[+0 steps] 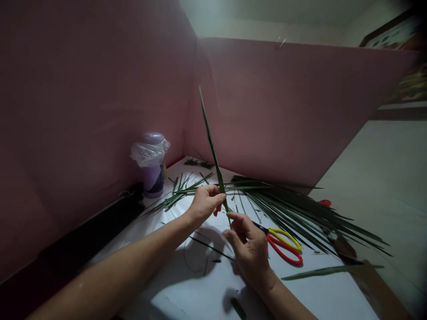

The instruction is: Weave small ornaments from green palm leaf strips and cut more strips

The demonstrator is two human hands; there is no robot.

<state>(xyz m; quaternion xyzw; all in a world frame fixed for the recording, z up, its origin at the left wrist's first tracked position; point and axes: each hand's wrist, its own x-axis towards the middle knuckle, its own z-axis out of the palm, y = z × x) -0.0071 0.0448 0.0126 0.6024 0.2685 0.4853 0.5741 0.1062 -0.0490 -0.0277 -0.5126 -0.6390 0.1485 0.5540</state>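
Note:
A long, narrow green leaf (213, 151) stands nearly upright above the table, its pointed tip leaning slightly left. My left hand (207, 201) pinches it low on the blade between thumb and fingers. Just below, my right hand (248, 244) has its fingers curled around the leaf's thin lower end, with the index fingertip against it. Thumb and index look slightly apart there, and the exact grip is hard to see. Scissors (285, 246) with one yellow and one red handle loop lie beside my right hand, their blades partly hidden behind it.
A thick bundle of long leaves (290, 209) spreads over the right of the white tabletop (193, 293). Thinner strips (182, 193) lie at left. A purple container (153, 178) with clear plastic on it stands near the pink wall (267, 111). A single leaf (327, 271) rests near the right edge.

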